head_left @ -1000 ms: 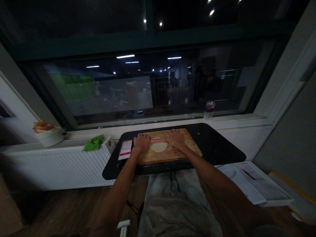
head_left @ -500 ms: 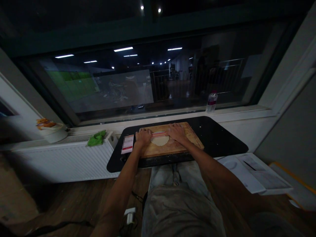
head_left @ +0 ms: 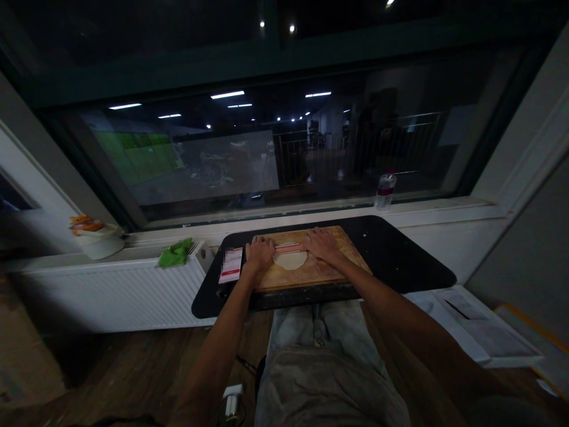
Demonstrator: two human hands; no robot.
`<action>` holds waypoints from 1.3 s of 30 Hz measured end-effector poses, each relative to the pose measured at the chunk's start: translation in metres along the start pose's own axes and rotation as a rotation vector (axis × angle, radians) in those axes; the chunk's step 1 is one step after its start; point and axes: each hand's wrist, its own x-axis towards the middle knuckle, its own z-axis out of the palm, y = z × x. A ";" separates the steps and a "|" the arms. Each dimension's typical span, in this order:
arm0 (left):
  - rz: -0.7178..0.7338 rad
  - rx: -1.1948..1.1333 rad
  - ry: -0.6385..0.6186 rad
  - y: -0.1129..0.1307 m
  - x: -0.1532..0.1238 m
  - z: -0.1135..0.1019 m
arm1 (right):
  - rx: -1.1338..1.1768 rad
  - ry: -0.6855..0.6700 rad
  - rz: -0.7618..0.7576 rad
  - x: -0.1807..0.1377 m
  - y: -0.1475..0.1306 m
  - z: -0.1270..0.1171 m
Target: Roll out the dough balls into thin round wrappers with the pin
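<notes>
Glass takes up most of what we see, a wide dark window with ceiling lights mirrored in it. Under it runs a white radiator, and beside that stands the black table we sit at. On the table lies a wooden board, set towards its left half and close to the near edge. Our two hands are apart and palm-down with the fingers stretched out, not clenched. The left hand presses on one end of a thin rolling pin and the right hand on the other. The pin lies crosswise over the far edge of a pale piece of dough near the middle of the board. We judge the rolling to be well under way. The dough is already a flat, roughly round sheet, no lump, and it covers only a small part of the board. How thin it is we cannot tell in this dim light, so we cannot say how much rolling is left. No other dough shows on the board. A red-and-white packet lies on the table just left of the board. A green cloth sits on the radiator top, and a small plastic bottle stands on the sill, well apart from our hands.
</notes>
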 end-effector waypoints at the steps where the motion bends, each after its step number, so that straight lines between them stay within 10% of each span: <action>1: -0.001 -0.006 -0.003 0.000 0.000 0.000 | -0.008 -0.002 0.004 0.001 0.000 0.000; 18: 0.022 0.036 0.022 -0.001 0.001 0.001 | 0.012 0.007 0.008 -0.012 -0.005 -0.005; 39: -0.176 -0.230 0.429 -0.002 0.010 0.021 | 0.120 0.038 0.241 -0.014 -0.005 -0.008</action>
